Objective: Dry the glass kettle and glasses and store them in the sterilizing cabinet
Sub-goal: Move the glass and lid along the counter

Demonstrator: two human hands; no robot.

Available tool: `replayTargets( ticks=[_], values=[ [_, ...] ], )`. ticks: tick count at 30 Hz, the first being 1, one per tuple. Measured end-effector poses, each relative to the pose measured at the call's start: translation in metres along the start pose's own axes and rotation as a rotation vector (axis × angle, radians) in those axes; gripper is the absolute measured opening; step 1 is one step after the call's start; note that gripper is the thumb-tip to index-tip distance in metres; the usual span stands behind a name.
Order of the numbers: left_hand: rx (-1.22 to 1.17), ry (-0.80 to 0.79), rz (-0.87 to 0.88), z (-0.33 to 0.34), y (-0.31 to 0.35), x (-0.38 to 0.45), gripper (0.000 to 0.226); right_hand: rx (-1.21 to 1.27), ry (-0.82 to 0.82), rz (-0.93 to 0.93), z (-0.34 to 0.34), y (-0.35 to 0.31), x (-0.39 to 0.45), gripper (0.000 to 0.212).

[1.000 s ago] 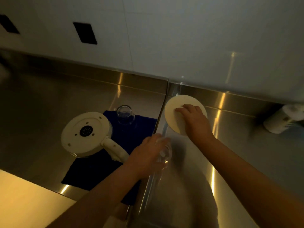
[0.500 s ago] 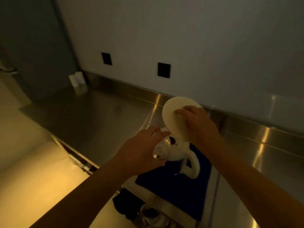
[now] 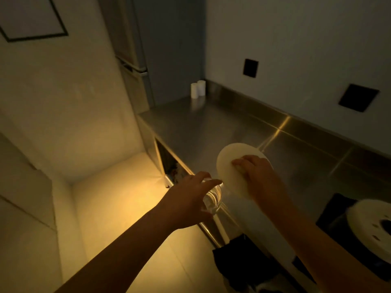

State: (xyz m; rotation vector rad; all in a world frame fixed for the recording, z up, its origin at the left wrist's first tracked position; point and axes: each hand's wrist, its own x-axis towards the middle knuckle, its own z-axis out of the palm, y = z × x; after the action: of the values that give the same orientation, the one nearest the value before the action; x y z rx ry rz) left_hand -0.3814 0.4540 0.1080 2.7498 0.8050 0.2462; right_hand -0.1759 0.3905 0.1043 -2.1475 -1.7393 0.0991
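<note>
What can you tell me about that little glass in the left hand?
The glass is a small clear tumbler, seemingly empty, catching warm floor light on its wall. The left hand grips it from above, fingers over its rim, holding it in the air just off the steel counter's front edge, beside the white disc.

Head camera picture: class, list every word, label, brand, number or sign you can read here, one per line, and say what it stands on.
None: no text can be read anywhere in this dim picture.
White round lid in the right hand: blank.
Glass in the left hand: no marking visible.
White kettle base: only holes show, blurred.
Two black wall plates: plain.
Framed panel on the wall: blank.
</note>
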Motion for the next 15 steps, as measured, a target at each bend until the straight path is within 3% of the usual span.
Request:
replayTargets(
  ticks=[7, 15],
  values=[
    [0.016, 0.004, -0.114, 0.003, -0.112, 0.035, 0.086, 0.013, -0.098, -0.08, 0.062, -0.033, 0.112, 0.07],
    [0.046, -0.043, -0.205, -0.016, -0.258, 0.14, 0.088, 0.056, -0.193, -0.091, 0.125, -0.05, 0.296, 0.077]
  ],
)
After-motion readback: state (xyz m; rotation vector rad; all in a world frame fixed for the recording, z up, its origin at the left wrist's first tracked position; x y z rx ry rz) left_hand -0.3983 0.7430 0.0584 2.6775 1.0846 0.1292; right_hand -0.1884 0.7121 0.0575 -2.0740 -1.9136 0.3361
